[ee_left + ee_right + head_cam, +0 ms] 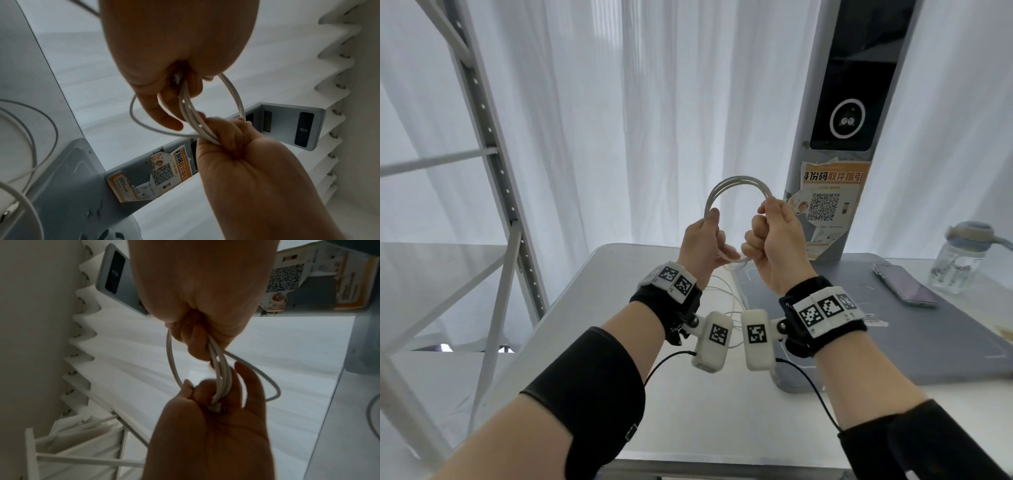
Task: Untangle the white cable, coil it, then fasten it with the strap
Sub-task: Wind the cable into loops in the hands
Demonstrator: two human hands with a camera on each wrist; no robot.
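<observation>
The white cable [736, 180] is wound into a small coil of several loops, held up above the table between both hands. My left hand [703, 238] pinches the coil's left side, thumb up against the loops. My right hand [772, 236] grips the right side in a fist. In the left wrist view the coil [236, 100] runs from my left hand [174, 65] into the right fist [236, 146]. In the right wrist view a plug end [216, 408] lies in the left palm [216, 426] under the loops [221, 369]. A loose tail [726, 291] hangs to the table. I see no strap plainly.
A white table [619, 291] lies below, with a grey mat [893, 329] on its right. A phone [904, 284] and a water bottle [959, 260] sit at the far right. A grey pillar with a QR poster [825, 205] stands behind; a metal rack [493, 164] stands left.
</observation>
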